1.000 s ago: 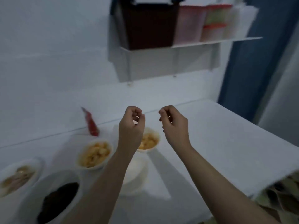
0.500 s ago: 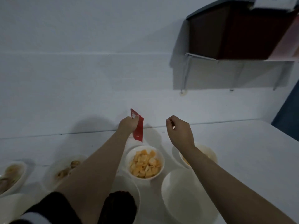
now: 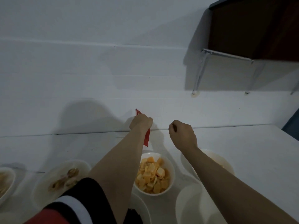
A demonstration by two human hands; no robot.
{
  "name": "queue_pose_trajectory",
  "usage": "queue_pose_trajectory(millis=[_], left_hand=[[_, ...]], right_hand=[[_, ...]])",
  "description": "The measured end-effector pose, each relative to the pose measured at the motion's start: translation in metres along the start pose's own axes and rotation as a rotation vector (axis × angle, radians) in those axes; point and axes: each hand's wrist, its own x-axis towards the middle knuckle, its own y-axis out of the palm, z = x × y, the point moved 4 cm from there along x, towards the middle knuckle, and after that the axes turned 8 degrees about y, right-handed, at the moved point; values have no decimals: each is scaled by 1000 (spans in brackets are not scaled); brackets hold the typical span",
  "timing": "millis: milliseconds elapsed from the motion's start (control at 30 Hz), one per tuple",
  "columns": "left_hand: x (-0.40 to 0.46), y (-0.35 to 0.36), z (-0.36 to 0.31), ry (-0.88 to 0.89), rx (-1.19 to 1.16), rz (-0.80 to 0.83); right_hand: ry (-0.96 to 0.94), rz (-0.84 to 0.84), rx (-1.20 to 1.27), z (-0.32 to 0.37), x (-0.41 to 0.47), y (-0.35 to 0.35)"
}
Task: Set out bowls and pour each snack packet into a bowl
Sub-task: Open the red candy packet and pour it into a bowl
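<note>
Left hand (image 3: 141, 122) clenched around red snack packet (image 3: 146, 138), held up near the wall at the back of the white worktop (image 3: 252, 147); packet hangs below the fist, above and behind the bowl of orange-yellow snack pieces (image 3: 154, 173). Right hand (image 3: 183, 135) curled into a loose fist; whether it holds anything, cannot tell. Empty white bowl (image 3: 192, 206) near right forearm. More filled bowls at left.

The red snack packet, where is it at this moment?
In the head view the red snack packet is gripped in the left hand, near the back wall, just behind the bowl of orange snack pieces and left of the right hand.
</note>
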Motion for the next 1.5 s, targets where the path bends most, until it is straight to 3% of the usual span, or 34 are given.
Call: queue_pose_trajectory(millis=[167,367,533,700,1067,1233,1400,1500], left_hand=[[-4,-1,3,45,-110,-102],[-63,-22,-31,287,-376,-236],[-138,-20,-83,465,-672,-156],[-194,22,-142,544,-783,17],[-280,189,-225,501,-694,356],[-306,247,-228,352,-726,654],[-301,260,-230,296,-753,502],[-299,260,-231,318,-717,489]], right_hand=[[21,-1,92,-6,-1,1],[-31,-78,336,-5,-18,-31],[19,-118,575,-15,-48,-84],[99,-132,617,-67,-75,-143],[499,70,686,-244,-132,-213],[531,198,726,-287,-159,-220],[476,325,718,-299,-168,-228],[440,361,649,-297,-169,-232]])
